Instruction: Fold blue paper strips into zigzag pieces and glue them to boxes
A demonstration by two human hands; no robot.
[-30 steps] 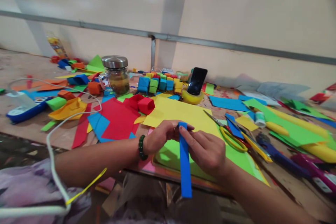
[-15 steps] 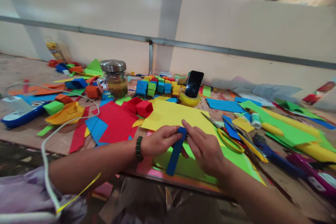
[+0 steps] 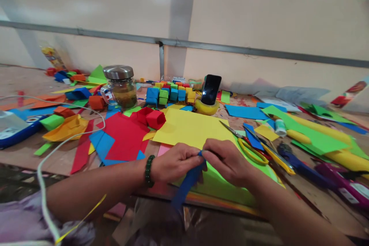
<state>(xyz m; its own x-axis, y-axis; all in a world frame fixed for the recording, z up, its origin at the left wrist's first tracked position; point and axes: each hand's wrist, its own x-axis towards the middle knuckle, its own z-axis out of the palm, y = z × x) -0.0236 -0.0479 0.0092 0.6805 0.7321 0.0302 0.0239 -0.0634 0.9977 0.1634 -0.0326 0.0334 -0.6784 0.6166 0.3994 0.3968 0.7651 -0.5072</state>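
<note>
A blue strip (image 3: pixel 188 185) hangs down from between my two hands, its lower end blurred near the table's front edge. My left hand (image 3: pixel 177 162), with a dark beaded bracelet on the wrist, pinches it near the top. The fingers of my right hand (image 3: pixel 226 160) close on the strip's upper end, right beside the left thumb. Below the hands lie bright green sheets (image 3: pixel 225 184), and behind them a yellow sheet (image 3: pixel 193 125). Scissors with yellow handles (image 3: pixel 252 152) rest just beyond my right hand.
Left are red sheets (image 3: pixel 125 134), a glass mug (image 3: pixel 123 92) and a white cable (image 3: pixel 72 134). Small paper cubes (image 3: pixel 168 94) and a phone on a yellow stand (image 3: pixel 210 90) are at the back. Glue guns (image 3: pixel 346 184) and yellow rolls (image 3: pixel 317 127) lie right.
My right hand has gone from fingers stretched along the strip to a pinch at its top. The strip's lower end has swung left and down. The view has shifted slightly.
</note>
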